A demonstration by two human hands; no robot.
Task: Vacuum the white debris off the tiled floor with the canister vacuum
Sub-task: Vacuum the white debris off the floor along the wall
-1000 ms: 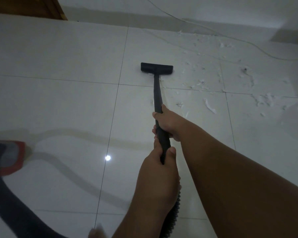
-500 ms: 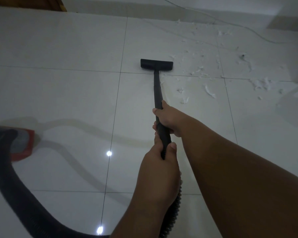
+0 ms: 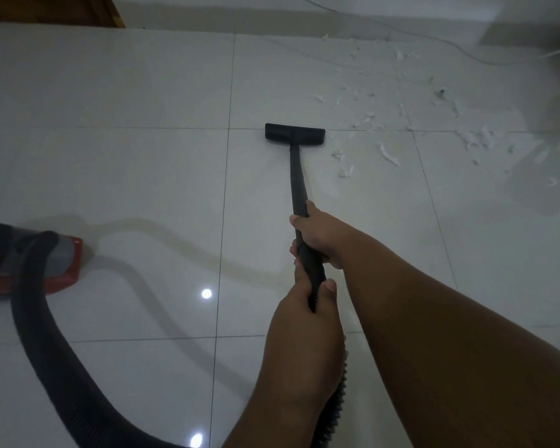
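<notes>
The head camera shows one canister vacuum, red and grey, at the left edge of the tiled floor. The frame cuts off its left side, and what the canister holds cannot be seen. One black ribbed hose loops from it toward the near edge and passes under the forearms, where part of it is hidden.

Two hands clamp the one black wand. The right hand wraps it farther along, and the left hand grips the near end with its thumb on top.

The single floor nozzle sits flat on a far grout line. The white debris lies just to its right and spreads toward the far right wall, in scraps too many and too small to count. One thin cord trails along that wall. Two bright light spots reflect off the near tiles.
</notes>
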